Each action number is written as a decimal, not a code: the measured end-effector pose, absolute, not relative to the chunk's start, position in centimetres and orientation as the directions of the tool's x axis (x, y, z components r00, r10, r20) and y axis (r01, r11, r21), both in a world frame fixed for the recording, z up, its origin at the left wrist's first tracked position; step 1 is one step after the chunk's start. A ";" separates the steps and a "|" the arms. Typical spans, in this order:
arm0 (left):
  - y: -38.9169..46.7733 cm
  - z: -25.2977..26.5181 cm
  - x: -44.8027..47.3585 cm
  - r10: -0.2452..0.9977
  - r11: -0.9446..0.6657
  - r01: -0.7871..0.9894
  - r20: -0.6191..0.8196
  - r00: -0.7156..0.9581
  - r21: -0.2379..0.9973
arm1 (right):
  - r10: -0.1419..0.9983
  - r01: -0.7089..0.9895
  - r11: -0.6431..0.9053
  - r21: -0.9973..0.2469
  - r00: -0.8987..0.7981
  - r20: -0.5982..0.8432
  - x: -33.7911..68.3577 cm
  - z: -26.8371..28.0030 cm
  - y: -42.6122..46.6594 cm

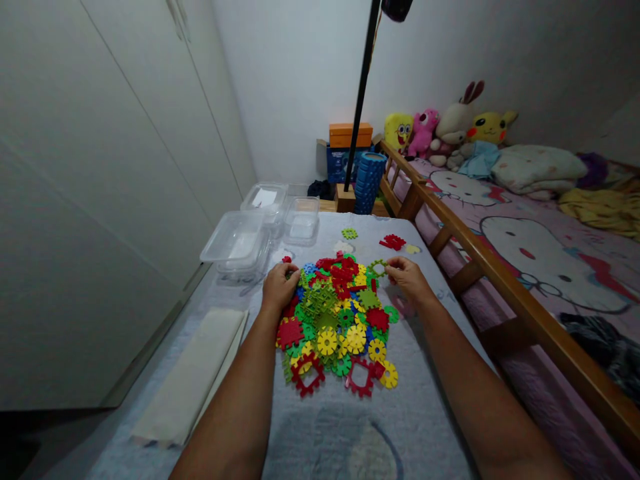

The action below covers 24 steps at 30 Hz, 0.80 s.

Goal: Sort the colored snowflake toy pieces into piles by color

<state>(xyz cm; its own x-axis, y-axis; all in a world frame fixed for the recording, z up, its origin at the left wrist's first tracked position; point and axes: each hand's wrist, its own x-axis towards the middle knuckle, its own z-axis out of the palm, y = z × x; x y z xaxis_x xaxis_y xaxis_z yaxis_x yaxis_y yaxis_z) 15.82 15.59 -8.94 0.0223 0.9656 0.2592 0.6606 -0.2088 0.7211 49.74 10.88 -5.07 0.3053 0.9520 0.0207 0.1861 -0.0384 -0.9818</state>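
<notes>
A heap of plastic interlocking pieces [327,340] in red, yellow, green and blue lies on the cloth-covered table. My right hand [407,277], at the heap's far right edge, pinches an olive-green open-frame piece [379,268] between thumb and fingertips. At the heap's left edge is my left hand [281,287], its fingers curled inward. Whatever those fingers hold is mostly hidden; a bit of green shows by the tips. Two red open-frame pieces [309,375] lie at the near side, beside yellow notched discs [389,375].
Beyond the heap lie a lone green piece [349,233] and a small red group [393,242]. Clear plastic containers [235,237] stand at the back left. A folded pale cloth [193,373] rests near my left forearm. A wooden bed rail [463,247] borders the right side.
</notes>
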 end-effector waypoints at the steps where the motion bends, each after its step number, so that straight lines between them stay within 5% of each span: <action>1: 15.6 -8.9 15.8 0.966 -0.207 0.661 0.256 0.022 0.722 | 0.944 0.181 -0.017 -0.983 0.327 0.043 49.7 -5.1 11.8; 7: 15.5 -8.6 15.8 0.968 -0.201 0.667 0.250 0.024 0.718 | 0.894 0.207 0.000 -0.978 0.438 0.093 49.0 -6.6 18.3; 13: 15.6 -8.8 15.8 0.967 -0.203 0.660 0.256 0.016 0.723 | 0.836 0.459 -0.084 -0.885 0.516 0.188 48.6 -7.8 23.7; 24: 15.6 -8.9 15.8 0.969 -0.196 0.651 0.247 0.013 0.734 | 0.825 0.689 -0.139 -0.711 0.478 0.303 46.9 -8.3 27.3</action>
<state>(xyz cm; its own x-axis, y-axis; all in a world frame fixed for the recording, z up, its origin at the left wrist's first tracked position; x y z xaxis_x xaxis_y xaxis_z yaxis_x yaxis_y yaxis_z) 15.80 15.64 -8.86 0.0127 0.9689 0.2471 0.6506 -0.1957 0.7338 46.94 27.31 -8.28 0.4779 0.8246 0.3025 0.6894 -0.1387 -0.7110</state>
